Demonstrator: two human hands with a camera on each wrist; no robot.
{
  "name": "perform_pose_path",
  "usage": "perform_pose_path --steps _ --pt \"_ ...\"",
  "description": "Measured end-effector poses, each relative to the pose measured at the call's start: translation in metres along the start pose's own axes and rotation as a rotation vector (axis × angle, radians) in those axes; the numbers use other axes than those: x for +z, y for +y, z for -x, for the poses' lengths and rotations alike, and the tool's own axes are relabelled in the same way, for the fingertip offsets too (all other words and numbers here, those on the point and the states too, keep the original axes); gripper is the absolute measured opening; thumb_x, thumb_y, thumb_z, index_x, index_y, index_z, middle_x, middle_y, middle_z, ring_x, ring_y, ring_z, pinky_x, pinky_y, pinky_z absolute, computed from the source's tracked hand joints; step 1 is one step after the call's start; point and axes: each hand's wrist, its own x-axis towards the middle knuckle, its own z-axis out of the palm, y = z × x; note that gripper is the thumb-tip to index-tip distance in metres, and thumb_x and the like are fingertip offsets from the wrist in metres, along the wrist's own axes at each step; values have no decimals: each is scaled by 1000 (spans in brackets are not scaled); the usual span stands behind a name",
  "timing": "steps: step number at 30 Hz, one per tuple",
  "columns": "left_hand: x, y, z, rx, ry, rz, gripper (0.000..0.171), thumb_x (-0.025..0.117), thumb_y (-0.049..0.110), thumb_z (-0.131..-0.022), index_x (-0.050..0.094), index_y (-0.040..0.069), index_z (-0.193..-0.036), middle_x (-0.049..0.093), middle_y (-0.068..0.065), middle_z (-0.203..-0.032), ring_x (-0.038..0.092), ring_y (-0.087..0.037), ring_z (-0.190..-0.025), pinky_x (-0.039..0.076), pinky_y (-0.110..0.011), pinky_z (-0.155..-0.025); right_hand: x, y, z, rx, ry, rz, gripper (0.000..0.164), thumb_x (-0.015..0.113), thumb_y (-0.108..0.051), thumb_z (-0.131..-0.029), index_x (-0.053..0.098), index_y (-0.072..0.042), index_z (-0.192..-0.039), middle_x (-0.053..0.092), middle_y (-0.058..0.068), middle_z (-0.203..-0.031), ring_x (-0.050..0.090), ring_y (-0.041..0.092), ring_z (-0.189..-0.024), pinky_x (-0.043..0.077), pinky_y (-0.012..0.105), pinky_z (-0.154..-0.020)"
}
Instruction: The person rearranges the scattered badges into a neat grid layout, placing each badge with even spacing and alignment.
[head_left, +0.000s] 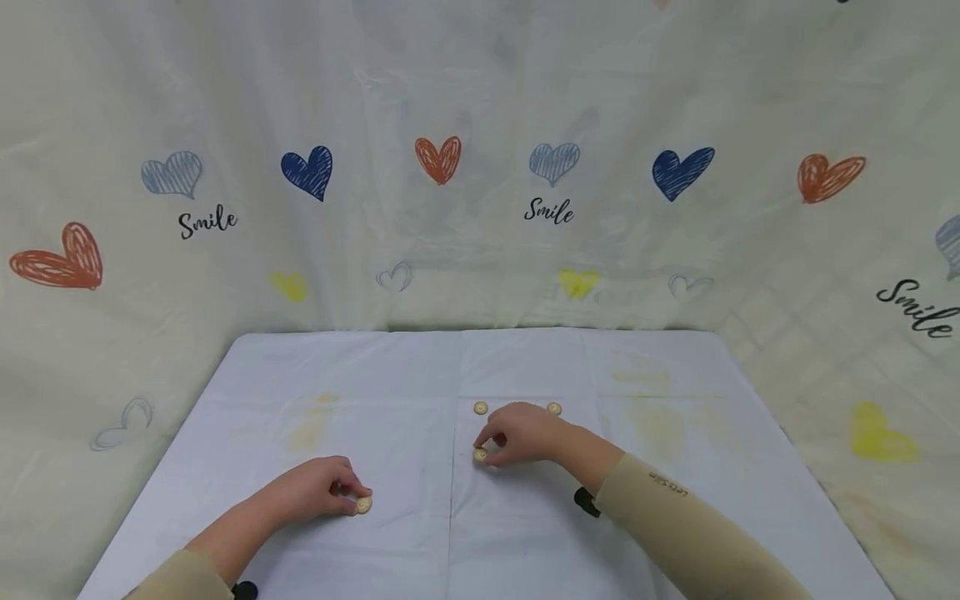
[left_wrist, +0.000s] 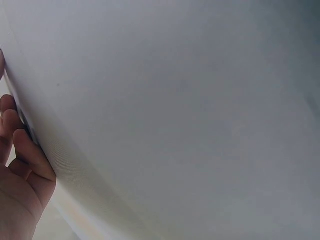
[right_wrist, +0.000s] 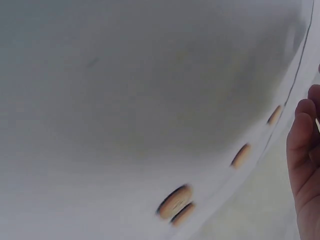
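In the head view my left hand (head_left: pixel 318 490) pinches a small round tan disc (head_left: pixel 363 505) by its edge between thumb and fingers, low over the white cloth. Further right and farther back, my right hand (head_left: pixel 525 433) has its thumb and forefinger on another tan disc (head_left: pixel 480 455) with a faint mark on its face. Behind that hand lie a disc (head_left: pixel 481 407) and, partly covered by the hand, one more disc (head_left: pixel 554 408). The left wrist view catches curled fingers (left_wrist: pixel 30 155) at its left edge; its disc is hidden there.
A white cloth covers the table (head_left: pixel 405 375), with yellowish stains. Behind it hangs a pale curtain (head_left: pixel 495 100) printed with hearts and "Smile". Several discs, including a large-looking near one (right_wrist: pixel 175 201), lie on the cloth in the right wrist view.
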Motion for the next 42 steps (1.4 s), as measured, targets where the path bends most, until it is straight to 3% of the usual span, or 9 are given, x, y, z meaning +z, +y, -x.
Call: perform_pose_path --steps 6,13,24,34,42 --pt "3 -7 5 10 11 -12 18 79 34 -84 78 30 -102 58 18 -88 52 0 -79 47 -25 -71 -7 35 32 141 41 -18 20 75 -32 -88 78 -29 -107 52 -15 -70 48 4 -65 42 26 -65" --pt "3 -8 1 25 10 -13 18 78 35 -85 78 33 -102 58 19 -89 53 1 -81 47 -25 -72 -13 52 59 205 104 -36 19 75 -31 -88 78 -24 -105 53 -15 -71 49 4 -68 44 27 -68" --pt "1 -1 3 17 5 -10 17 79 32 -84 78 30 -101 58 18 -88 52 0 -80 47 -26 -72 -7 57 40 226 61 22 19 73 -37 -89 78 -28 -106 53 -15 -68 48 5 -66 43 27 -67" --pt "2 -2 3 5 -6 23 18 80 29 -83 79 28 -100 58 16 -87 51 -1 -78 46 -25 -71 2 54 21 235 -2 57 20 73 -32 -89 78 -26 -108 52 -13 -70 47 6 -67 42 28 -69" --pt "1 0 2 -25 6 16 16 81 32 -83 79 31 -99 58 15 -88 52 -2 -79 47 -26 -71 -4 54 24 264 44 20 21 75 -31 -88 77 -29 -109 53 -12 -73 49 8 -70 42 30 -70"
